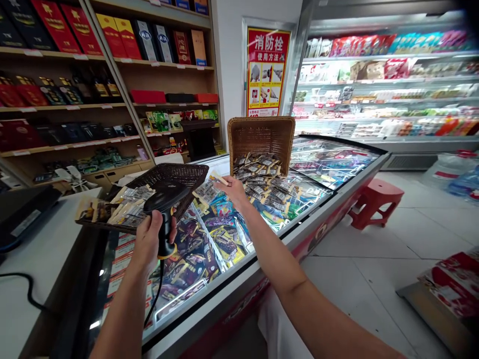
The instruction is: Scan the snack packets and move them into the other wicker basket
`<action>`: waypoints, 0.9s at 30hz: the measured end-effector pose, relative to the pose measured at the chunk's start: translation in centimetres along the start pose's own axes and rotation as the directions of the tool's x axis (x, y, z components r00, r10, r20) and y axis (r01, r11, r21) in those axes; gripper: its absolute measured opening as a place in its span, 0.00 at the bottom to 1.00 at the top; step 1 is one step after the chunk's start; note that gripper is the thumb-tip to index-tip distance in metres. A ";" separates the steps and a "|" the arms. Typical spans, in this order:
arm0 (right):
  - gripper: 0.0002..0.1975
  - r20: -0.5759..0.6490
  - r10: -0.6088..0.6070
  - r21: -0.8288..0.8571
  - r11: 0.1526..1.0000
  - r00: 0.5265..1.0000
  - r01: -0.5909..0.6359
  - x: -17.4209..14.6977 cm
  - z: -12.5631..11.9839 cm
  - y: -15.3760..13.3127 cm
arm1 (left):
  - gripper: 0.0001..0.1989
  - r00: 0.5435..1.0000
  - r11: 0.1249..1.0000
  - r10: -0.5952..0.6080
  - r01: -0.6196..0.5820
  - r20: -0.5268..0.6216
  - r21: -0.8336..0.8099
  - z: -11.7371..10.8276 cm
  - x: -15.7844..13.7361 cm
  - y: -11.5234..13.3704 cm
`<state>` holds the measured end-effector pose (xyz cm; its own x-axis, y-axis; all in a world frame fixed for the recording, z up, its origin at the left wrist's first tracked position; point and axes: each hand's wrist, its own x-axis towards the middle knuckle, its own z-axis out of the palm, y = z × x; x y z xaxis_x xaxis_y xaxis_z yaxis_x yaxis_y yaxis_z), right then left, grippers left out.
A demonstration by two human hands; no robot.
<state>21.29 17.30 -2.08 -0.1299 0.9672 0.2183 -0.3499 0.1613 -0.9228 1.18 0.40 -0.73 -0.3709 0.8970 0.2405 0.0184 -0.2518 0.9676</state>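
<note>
My left hand [149, 239] is wrapped round the grip of a black handheld barcode scanner [164, 209], its cable hanging down. Behind the scanner, a dark woven basket [179, 174] holds several small snack packets [130, 202]. My right hand [234, 192] pinches a small pale-edged snack packet [216, 176] over the glass top of a chest freezer [198, 219]. Beyond that hand a brown wicker basket [262, 132] lies tipped on its side, its opening towards me. Similar packets [275, 192] spill out of it onto the glass.
Frozen goods show under the freezer glass. A white counter [41, 264] with a black device [26, 214] stands at the left. On the floor to the right are a red plastic stool [377, 199] and water bottles [449, 169]. Boxed shelves and a lit chiller [381, 94] line the back.
</note>
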 end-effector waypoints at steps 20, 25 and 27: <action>0.14 -0.309 0.026 0.224 0.973 0.951 0.046 0.9 -0.1 0.4 | 0.27 0.976 0.992 -0.077 0.054 0.206 0.114 1.1 -1.1 0.8; 0.13 -0.330 0.046 0.245 0.969 0.943 0.039 1.0 -0.3 0.3 | 0.29 0.977 0.988 -0.113 0.090 0.182 0.126 1.5 -1.2 1.3; 0.12 -0.319 0.051 0.273 0.961 0.946 0.040 1.0 -0.4 0.3 | 0.29 0.974 0.987 -0.123 0.100 0.191 0.127 1.5 -1.2 1.3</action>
<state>21.43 18.43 -2.21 0.1549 0.9862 0.0585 -0.5948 0.1403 -0.7915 3.02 -0.52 0.37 -0.1858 0.9740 0.1294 0.0991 -0.1124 0.9887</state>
